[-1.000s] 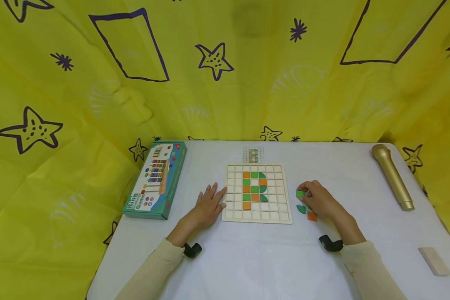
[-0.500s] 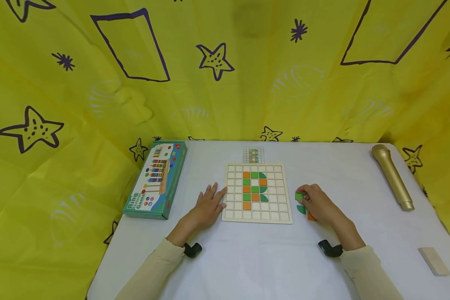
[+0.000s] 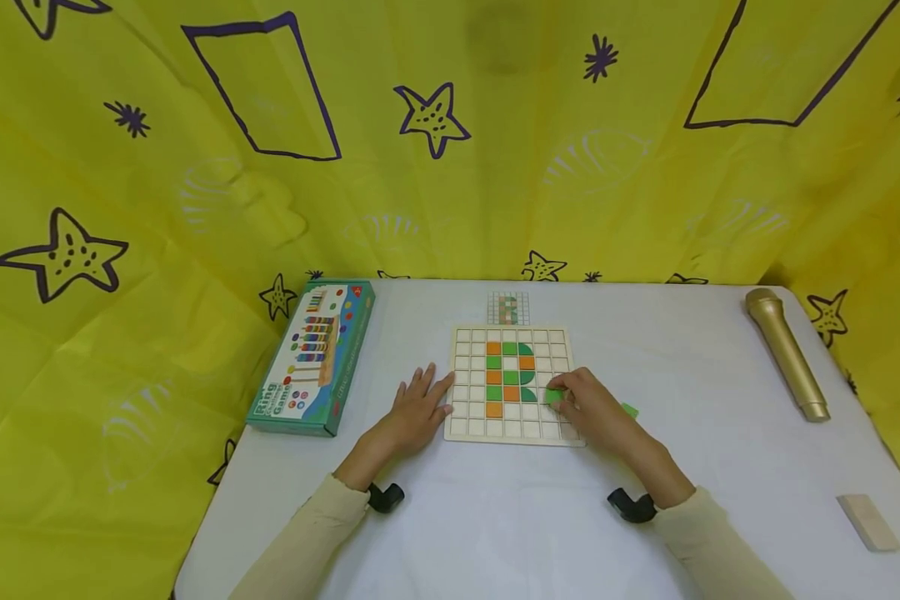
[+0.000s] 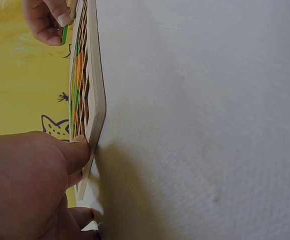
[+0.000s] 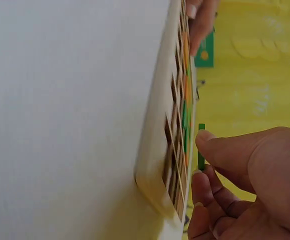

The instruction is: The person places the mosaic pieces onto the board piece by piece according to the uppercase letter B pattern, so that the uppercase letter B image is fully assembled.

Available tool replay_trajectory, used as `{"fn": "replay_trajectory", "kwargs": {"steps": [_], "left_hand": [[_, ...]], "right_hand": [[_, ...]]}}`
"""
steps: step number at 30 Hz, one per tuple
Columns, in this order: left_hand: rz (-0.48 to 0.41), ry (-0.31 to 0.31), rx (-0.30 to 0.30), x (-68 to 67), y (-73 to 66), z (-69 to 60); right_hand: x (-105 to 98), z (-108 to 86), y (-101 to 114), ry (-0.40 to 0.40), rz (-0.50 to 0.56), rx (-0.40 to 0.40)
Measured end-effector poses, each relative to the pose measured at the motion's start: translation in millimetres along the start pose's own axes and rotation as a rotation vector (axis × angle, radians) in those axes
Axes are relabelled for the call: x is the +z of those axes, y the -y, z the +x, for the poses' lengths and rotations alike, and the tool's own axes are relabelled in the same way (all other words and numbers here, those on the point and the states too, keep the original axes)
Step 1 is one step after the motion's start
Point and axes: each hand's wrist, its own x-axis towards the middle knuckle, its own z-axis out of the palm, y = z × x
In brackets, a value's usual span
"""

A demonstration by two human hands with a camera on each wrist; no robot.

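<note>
A pale wooden grid board (image 3: 510, 441) lies mid-table, with orange and green tiles forming an R-like pattern in its cells. Thumb and fingertips of my right hand (image 3: 591, 408) pinch a green square tile (image 3: 554, 397); the right wrist view shows this tile (image 5: 201, 146) edge-on, apart from the board. My left hand (image 3: 417, 414) rests at the board's left edge with fingers spread, and in the left wrist view its thumb (image 4: 79, 150) touches the rim. Another green tile (image 3: 630, 410) peeks out behind the right hand, which hides the other loose tiles.
A small pattern card (image 3: 507, 308) lies behind the board. To the left is a green-edged game box (image 3: 311, 358). A gold microphone-shaped object (image 3: 786, 354) and a pale block (image 3: 868, 522) lie at the right. Yellow patterned cloth hangs behind the table.
My right hand has moved left from the loose tiles, carrying the green square tile over the board's right side. The left hand has stayed at the board's edge.
</note>
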Motion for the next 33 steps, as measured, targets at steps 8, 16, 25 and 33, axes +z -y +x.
{"fn": "replay_trajectory", "kwargs": {"steps": [8, 16, 25, 33], "left_hand": [[-0.003, -0.002, 0.007, -1.9, -0.9, 0.1], [-0.001, -0.004, 0.008, -2.8, -1.3, -0.3], [0.01, -0.002, 0.006, -1.8, 1.6, 0.2], [0.009, 0.005, 0.006, -1.9, 0.2, 0.2]], "right_hand": [[23, 3.7, 11, 0.014, -0.053, -0.075], [27, 3.5, 16, -0.004, -0.089, -0.111], [29, -1.0, 19, -0.034, -0.099, -0.145], [20, -10.2, 10, -0.046, -0.089, -0.085]]}}
